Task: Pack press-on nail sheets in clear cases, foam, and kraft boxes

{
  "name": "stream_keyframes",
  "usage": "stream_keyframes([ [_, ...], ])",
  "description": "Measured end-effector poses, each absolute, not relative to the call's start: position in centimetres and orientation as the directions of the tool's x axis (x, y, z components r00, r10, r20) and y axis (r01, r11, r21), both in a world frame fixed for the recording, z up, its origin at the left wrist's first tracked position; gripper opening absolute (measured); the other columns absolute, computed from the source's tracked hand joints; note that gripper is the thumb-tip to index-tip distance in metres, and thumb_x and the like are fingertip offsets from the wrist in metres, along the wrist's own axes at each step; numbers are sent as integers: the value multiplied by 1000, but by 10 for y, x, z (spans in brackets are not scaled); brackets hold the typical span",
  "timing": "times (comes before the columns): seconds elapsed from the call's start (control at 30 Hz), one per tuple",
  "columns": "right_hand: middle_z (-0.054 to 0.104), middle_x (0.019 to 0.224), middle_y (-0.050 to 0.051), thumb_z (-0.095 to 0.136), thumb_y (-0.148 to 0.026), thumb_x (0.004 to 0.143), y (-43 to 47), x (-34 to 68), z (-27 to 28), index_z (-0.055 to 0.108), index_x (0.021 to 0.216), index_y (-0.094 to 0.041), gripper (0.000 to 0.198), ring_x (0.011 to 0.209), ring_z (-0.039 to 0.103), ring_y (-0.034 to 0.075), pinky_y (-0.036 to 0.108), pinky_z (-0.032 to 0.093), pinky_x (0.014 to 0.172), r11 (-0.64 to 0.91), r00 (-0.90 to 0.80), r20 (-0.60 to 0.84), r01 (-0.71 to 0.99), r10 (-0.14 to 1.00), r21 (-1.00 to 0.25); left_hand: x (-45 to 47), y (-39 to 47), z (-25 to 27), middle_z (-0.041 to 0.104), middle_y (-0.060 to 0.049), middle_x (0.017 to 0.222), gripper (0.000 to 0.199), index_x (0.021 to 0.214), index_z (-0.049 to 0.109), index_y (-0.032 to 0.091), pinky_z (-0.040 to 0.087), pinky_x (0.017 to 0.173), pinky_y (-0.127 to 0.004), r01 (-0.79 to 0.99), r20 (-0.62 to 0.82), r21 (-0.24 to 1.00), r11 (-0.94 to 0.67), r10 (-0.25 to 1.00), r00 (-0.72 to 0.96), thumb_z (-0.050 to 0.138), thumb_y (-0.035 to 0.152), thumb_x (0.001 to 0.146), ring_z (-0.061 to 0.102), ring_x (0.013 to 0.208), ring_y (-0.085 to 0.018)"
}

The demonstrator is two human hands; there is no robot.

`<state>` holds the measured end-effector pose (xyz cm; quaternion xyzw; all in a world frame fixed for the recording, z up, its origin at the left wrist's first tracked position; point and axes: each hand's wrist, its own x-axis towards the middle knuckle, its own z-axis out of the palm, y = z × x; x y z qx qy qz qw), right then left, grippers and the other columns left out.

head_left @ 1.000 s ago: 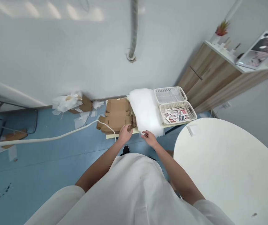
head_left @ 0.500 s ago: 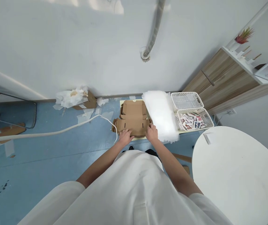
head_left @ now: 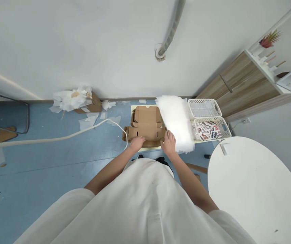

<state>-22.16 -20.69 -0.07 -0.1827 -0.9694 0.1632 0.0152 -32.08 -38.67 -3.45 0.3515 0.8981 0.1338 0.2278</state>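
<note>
A brown cardboard box blank [head_left: 148, 117], partly folded, lies on top of other cardboard blanks in front of me. Two dark slots show in its middle panel, and the near edge is bent up. At the near left corner, my left hand [head_left: 137, 143] has its fingers closed over that edge. My right hand [head_left: 169, 143] grips the near right corner, its fingers around the side flap. Fingertips of both hands are partly hidden by the cardboard and by the hands themselves.
White foam sheets [head_left: 177, 123] are stacked right of the cardboard. Beyond them stand two white baskets, one with clear packets [head_left: 204, 109], one with printed cards [head_left: 209, 130]. A round white table [head_left: 257, 183] is at right. A white hose [head_left: 66, 137] runs across the floor from the left.
The near edge of the box blank is now folded up further. My right hand has turned and shifted slightly right at the corner; my left hand stays on the near edge.
</note>
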Motion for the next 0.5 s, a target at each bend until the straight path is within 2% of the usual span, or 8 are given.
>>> stream_keyframes([
  [0.03,37,137,19,45,-19,79,-212,-219,-2,39,132,-11,53,125,32,32,48,30,99,894,-949,-32,307,314,-327,-321,-386,-35,62,-11,93,27,88,63,16,42,78,-32,569,-314,397,720,689,-653,36,21,90,59,91,-22],
  [0.13,50,126,15,43,-20,82,-227,-212,-10,49,125,-17,44,118,43,27,45,30,101,920,-990,-121,118,77,-373,-320,-384,-37,62,-11,93,26,89,60,16,42,77,-31,570,-302,385,726,682,-666,35,20,90,59,91,-21],
  [0.2,54,122,14,46,-21,81,-234,-208,-19,53,121,-16,40,115,48,26,44,31,101,912,-981,-191,72,-7,-405,-320,-385,-36,61,-11,93,26,91,59,15,42,77,-32,573,-292,381,726,682,-670,33,20,91,58,92,-22],
  [0.27,53,125,16,52,-23,79,-237,-205,-27,54,119,-13,42,117,47,28,45,30,102,886,-971,-239,114,4,-449,-321,-388,-35,61,-11,94,26,92,57,15,41,77,-33,576,-267,380,724,682,-681,32,21,91,58,92,-22],
  [0.37,51,128,15,62,-30,72,-233,-203,-31,54,119,-12,51,122,43,31,46,28,105,736,-960,-271,229,64,-637,-320,-397,-33,61,-10,94,26,94,55,15,41,77,-34,580,-164,387,717,673,-722,30,20,92,57,92,-22],
  [0.43,52,128,15,62,-40,73,-227,-205,-26,50,124,-14,59,122,44,32,45,33,102,624,-953,-286,286,103,-727,-318,-402,-33,60,-9,93,24,94,53,16,41,77,-34,585,-81,409,700,667,-741,30,19,91,57,91,-21],
  [0.5,52,128,14,51,-49,79,-219,-210,-16,42,131,-15,62,118,49,28,43,41,96,538,-950,-276,309,143,-784,-314,-405,-33,60,-8,92,21,94,52,16,41,76,-33,590,-27,444,674,668,-743,32,16,90,57,89,-20],
])
